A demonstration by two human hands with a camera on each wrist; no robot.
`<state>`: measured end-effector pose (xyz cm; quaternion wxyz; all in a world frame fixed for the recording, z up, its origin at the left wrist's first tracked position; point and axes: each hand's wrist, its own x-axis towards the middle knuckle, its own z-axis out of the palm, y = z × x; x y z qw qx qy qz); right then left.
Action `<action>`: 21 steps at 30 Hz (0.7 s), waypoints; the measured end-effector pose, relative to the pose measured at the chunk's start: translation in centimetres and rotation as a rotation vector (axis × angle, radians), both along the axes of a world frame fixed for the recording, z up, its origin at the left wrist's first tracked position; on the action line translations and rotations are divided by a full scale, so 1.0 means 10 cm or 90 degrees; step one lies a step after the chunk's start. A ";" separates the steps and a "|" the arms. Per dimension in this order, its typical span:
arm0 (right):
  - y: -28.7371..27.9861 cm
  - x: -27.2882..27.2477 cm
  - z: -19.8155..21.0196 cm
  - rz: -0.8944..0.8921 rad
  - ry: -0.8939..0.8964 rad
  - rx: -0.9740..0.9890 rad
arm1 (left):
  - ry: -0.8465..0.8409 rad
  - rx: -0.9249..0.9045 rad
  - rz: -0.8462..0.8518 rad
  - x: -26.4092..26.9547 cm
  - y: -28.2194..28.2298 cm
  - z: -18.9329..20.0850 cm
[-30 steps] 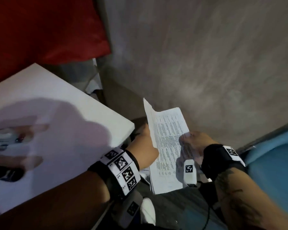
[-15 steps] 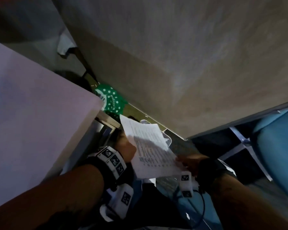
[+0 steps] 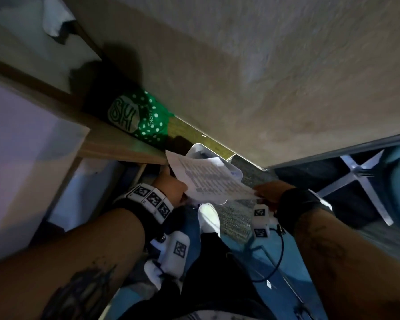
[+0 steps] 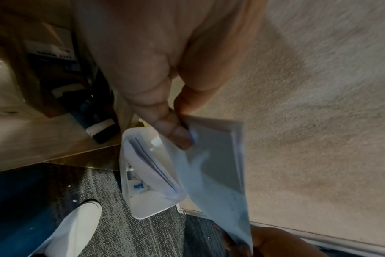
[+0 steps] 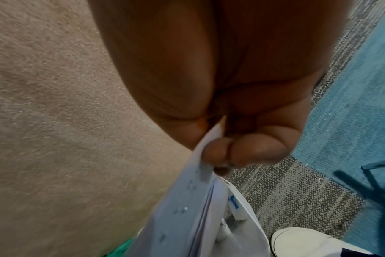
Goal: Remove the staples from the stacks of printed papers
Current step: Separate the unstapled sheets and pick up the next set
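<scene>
Though the print on the stack of papers [image 3: 208,181] is too blurred to read and any staple cannot be made out, its sheets fan apart at one edge. Both hands pinch it, the left hand [image 3: 171,188] at one end, the right hand [image 3: 270,192] at the other, above a white bin [image 4: 147,205] on the carpet [image 4: 112,226], beside a white shoe [image 3: 209,217].

Pretty dim all round, with motion smear across the beige wall [image 3: 275,72] and heavy wide-angle bending toward the head view's edges. Dark shadow sits left of that wall, and both wrist views are soft and blurry up close.
</scene>
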<state>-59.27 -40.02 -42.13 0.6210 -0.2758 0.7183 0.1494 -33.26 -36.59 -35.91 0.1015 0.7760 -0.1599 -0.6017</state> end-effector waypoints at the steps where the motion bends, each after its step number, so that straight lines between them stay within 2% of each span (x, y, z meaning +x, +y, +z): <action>1: -0.05 0.05 0.04 0.003 0.001 0.014 | 0.038 0.003 0.024 -0.01 -0.02 -0.03; 3: -0.13 0.03 0.01 0.006 -0.002 -0.003 | 0.087 0.009 0.092 -0.08 -0.04 -0.07; 5: -0.17 0.04 0.05 -0.044 0.019 -0.004 | 0.107 0.015 0.174 -0.15 -0.04 -0.07; 8: -0.14 0.02 -0.03 -0.018 0.058 0.007 | 0.128 0.027 0.203 -0.21 -0.03 -0.07; 11: -0.14 -0.03 -0.04 -0.013 0.070 0.009 | 0.135 0.038 0.179 -0.24 -0.05 -0.09; 16: -0.09 -0.06 -0.02 -0.203 0.064 -0.001 | 0.180 0.027 0.169 -0.29 -0.10 -0.05; 21: -0.07 0.18 0.02 -0.373 0.024 -0.013 | 0.116 0.036 0.109 -0.20 -0.14 -0.10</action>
